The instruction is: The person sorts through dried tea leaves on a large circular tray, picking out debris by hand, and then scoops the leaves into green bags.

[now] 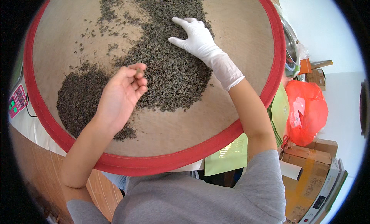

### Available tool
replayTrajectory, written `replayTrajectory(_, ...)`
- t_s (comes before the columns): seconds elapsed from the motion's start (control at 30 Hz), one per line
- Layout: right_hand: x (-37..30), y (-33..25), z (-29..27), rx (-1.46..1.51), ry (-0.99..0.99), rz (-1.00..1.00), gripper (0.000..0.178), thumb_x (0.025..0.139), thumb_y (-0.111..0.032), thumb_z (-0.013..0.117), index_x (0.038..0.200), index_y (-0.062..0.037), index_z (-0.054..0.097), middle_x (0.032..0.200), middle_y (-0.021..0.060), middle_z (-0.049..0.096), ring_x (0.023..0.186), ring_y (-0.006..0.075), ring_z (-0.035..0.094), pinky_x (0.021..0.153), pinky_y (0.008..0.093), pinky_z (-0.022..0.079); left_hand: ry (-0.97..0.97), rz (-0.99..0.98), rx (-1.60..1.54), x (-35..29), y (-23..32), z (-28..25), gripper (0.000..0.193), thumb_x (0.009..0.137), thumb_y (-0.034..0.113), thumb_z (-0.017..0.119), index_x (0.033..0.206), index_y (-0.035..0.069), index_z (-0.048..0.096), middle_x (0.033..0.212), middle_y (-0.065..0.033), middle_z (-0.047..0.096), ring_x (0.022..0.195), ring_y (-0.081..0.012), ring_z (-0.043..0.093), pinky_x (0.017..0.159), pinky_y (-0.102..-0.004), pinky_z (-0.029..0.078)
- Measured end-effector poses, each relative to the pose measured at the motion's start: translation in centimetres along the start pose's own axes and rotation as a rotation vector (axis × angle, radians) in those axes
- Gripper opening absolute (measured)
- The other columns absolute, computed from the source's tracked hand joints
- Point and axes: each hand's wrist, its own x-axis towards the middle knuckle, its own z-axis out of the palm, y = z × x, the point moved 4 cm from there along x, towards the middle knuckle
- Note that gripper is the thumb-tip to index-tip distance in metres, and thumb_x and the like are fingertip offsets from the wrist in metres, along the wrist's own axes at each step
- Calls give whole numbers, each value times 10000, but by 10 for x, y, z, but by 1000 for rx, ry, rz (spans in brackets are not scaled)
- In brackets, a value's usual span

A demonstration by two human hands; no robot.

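Dark, curled dried tea leaves [165, 81] lie in a heap on a wide round tray [246, 43] with a red cloth rim. At the left of the tray is a second pile of leaves [79, 98]. My bare left hand [123, 87] hovers palm up between the piles, fingertips and thumb pinched together. A tiny brownish thing seems to be between them, too small to make out. My right hand [195, 38], in a white glove, rests over the far part of the heap with thumb and fingers apart.
Scattered leaves dot the tray's upper left. A pink-panelled scale [18, 102] stands beyond the left rim. On the right are green bags [279, 112], a red plastic bag [306, 112] and cardboard boxes [308, 174]. A light green packet [227, 156] lies below the near rim.
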Motion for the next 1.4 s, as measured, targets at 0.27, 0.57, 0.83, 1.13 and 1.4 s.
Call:
replayTrajectory(0.27, -10, -31, -20, 474, -333, 72, 408, 815, -353, 705, 1141, -110, 678, 1146, 156, 657, 1115, 310, 602, 986, 369, 468, -1, 31, -241, 2, 24, -1, 73, 964, 139, 440, 931, 81, 472, 854, -23, 471, 769, -128, 482, 706, -250, 461)
replayTrajectory(0.57, 25, 47, -14, -20, 126, 258, 252, 823, -320, 714, 1002, -144, 735, 972, 98, 700, 916, 273, 672, 820, 378, 532, -53, -49, -232, 2, 16, -1, 118, 990, 178, 450, 900, 104, 462, 848, -11, 483, 708, -106, 467, 650, -234, 434)
replayTrajectory(0.83, 40, 48, 11, -100, 97, 280, 231, 771, -250, 779, 947, -116, 711, 987, 91, 681, 928, 282, 666, 824, 382, 534, -35, -41, -252, 2, 17, -1, 136, 989, 148, 420, 867, 96, 451, 829, -29, 491, 691, -113, 449, 649, -240, 422)
replayTrajectory(1.13, 30, 44, -9, 753, -66, 514, 258, 824, -182, 725, 1036, -54, 652, 977, 61, 686, 867, 183, 655, 775, 313, 516, -76, -51, -218, -3, 18, 4, 127, 988, 159, 434, 885, 91, 463, 845, -27, 504, 717, -114, 467, 667, -246, 439)
replayTrajectory(1.4, 14, -34, -33, 1858, -597, 438, 243, 942, -219, 537, 1074, -28, 608, 1019, 127, 658, 884, 224, 617, 792, 306, 486, 25, -22, -157, -1, 20, 0, 115, 977, 188, 508, 988, 74, 516, 892, -3, 523, 787, -100, 504, 729, -236, 463)
